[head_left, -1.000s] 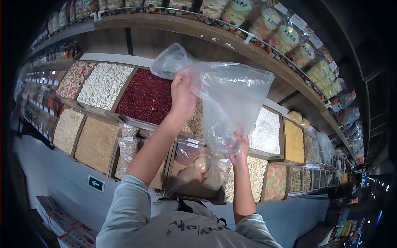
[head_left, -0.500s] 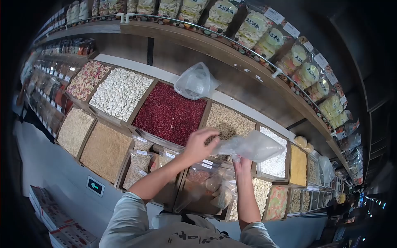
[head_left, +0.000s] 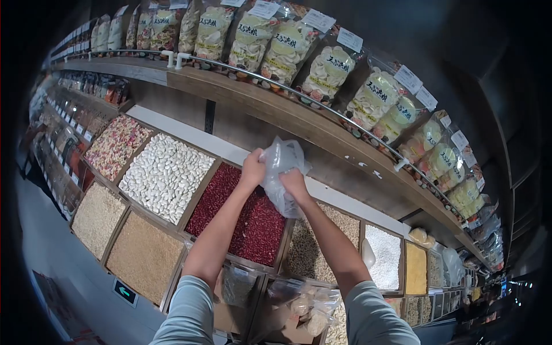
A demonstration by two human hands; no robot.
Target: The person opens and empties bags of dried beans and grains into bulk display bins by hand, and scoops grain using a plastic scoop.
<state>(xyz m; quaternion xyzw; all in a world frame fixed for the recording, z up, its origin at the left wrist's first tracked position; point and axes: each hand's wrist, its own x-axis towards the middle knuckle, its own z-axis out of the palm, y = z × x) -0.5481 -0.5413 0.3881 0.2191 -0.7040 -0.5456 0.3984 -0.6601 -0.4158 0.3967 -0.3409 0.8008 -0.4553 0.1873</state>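
Both hands are at a crinkled, translucent plastic bag (head_left: pixel 282 154) above the back edge of the red bean bin. My left hand (head_left: pixel 252 168) is closed at the bag's left side. Lower on its right side, my right hand (head_left: pixel 294 182) has its fingers curled into the plastic. What the bag contains, if anything, cannot be made out. Dark red beans (head_left: pixel 256 230) fill the bin below, partly behind my left forearm. A pale, rounded object (head_left: pixel 368 253) lies at the left edge of the bin of white grains (head_left: pixel 385 259).
Large white beans (head_left: pixel 167 178) fill the bin to the left, and beige grains (head_left: pixel 307 247) the one to the right. A wooden shelf (head_left: pixel 241 89) with a metal rail overhangs the bins, carrying packaged goods (head_left: pixel 287 52). Bagged goods (head_left: pixel 305 310) sit lower in front.
Both hands have moved up and left to the bag at the back. The translucent plastic item my right hand held is out of my hands. A pale object now shows among the white grains.
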